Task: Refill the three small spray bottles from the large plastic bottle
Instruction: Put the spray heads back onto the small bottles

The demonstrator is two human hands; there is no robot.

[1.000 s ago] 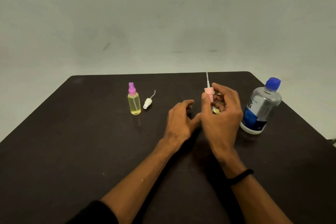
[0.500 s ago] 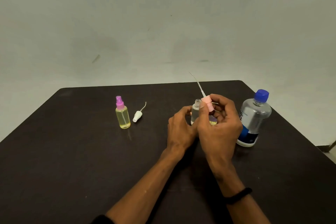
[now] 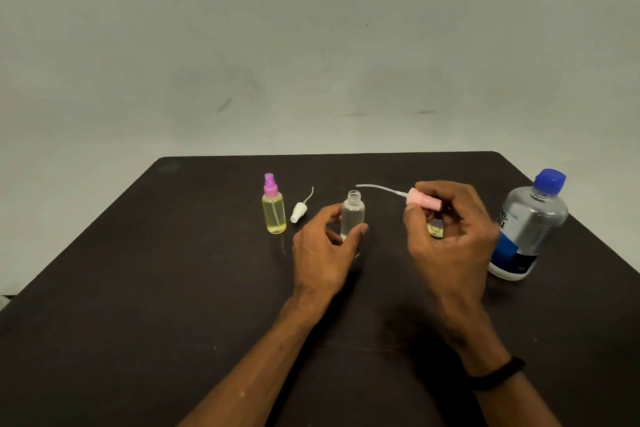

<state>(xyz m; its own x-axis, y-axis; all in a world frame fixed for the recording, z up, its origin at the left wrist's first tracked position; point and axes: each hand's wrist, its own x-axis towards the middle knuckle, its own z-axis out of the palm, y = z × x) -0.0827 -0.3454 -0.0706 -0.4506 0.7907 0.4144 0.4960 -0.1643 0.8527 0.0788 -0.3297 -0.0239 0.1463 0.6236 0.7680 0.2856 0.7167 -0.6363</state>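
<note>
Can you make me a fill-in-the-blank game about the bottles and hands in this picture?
1. The right hand holds a ____ spray top.
2. The left hand holds a clear bottle that has no ____ on.
3. The big bottle has a ____ cap.
4. The yellow bottle wears a ____ top.

Missing words: pink; top; blue; purple

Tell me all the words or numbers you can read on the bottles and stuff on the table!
Large plastic bottle: only part of big dark letters shows at the label's left edge, something like "e" over "u"; the rest is turned away, and the smaller print is too blurred to read.
Yellow spray bottle: no writing.
Open clear bottle: no writing.
Small yellowish thing behind the right hand: a mark shows, too small to read.
</note>
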